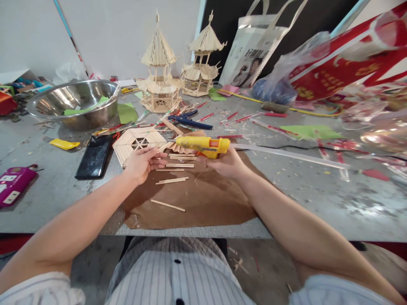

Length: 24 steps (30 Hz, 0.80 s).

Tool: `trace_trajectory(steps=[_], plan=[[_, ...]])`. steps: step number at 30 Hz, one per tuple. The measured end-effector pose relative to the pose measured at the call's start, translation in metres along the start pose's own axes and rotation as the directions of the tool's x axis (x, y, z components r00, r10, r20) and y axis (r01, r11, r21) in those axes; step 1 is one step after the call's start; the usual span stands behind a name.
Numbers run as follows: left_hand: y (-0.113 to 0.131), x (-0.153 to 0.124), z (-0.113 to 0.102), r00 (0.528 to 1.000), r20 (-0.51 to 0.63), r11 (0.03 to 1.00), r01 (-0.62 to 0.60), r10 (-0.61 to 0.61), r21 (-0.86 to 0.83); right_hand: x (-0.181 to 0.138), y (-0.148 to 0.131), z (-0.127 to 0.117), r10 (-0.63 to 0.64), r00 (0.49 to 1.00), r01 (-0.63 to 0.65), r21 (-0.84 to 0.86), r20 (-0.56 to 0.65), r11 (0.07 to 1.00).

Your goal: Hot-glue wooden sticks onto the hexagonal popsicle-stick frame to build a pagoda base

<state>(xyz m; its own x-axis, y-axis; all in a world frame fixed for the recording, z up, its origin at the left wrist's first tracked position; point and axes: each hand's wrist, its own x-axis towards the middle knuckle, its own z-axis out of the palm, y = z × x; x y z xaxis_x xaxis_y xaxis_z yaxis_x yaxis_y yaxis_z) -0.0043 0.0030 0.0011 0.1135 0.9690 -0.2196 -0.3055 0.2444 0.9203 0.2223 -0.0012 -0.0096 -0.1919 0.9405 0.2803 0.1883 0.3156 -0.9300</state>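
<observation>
My right hand [229, 163] is wrapped around a yellow glue gun [200, 144], with a long clear glue stick [286, 156] jutting from its back end. The gun's nozzle points left, towards my left hand [143, 164]. Between the thumb and finger of that left hand is a thin wooden stick [164, 147], close to the nozzle. A hexagonal panel of wooden sticks [125, 146] lies just behind my left hand. Several loose wooden sticks [171, 181] rest on a brown sheet [206, 203] below both hands.
Two stick-built pagodas [158, 84] stand at the back. Left are a steel bowl [92, 120], a black phone [93, 156], a yellow cutter [65, 144] and a purple box [15, 184]. Blue-handled pliers [190, 121] lie behind the gun. Bags [254, 46] and scraps occupy the right.
</observation>
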Motion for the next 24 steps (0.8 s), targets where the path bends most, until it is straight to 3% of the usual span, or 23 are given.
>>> trace_trajectory(steps=[6, 15, 24], plan=[[-0.002, 0.001, -0.001, 0.999, 0.034, 1.000, 0.009, -0.009, 0.008, -0.001, 0.015, 0.002, -0.061, 0.997, 0.066, -0.171, 0.036, 0.983], [-0.002, -0.001, 0.000, 0.999, 0.042, 0.999, -0.006, 0.004, 0.032, -0.007, 0.008, 0.005, -0.101, 0.993, 0.120, -0.402, 0.068, 0.908], [-0.002, -0.002, 0.002, 0.998, 0.068, 0.999, -0.004, 0.002, 0.032, -0.008, 0.008, 0.007, -0.051, 0.997, 0.071, -0.394, 0.061, 0.916]])
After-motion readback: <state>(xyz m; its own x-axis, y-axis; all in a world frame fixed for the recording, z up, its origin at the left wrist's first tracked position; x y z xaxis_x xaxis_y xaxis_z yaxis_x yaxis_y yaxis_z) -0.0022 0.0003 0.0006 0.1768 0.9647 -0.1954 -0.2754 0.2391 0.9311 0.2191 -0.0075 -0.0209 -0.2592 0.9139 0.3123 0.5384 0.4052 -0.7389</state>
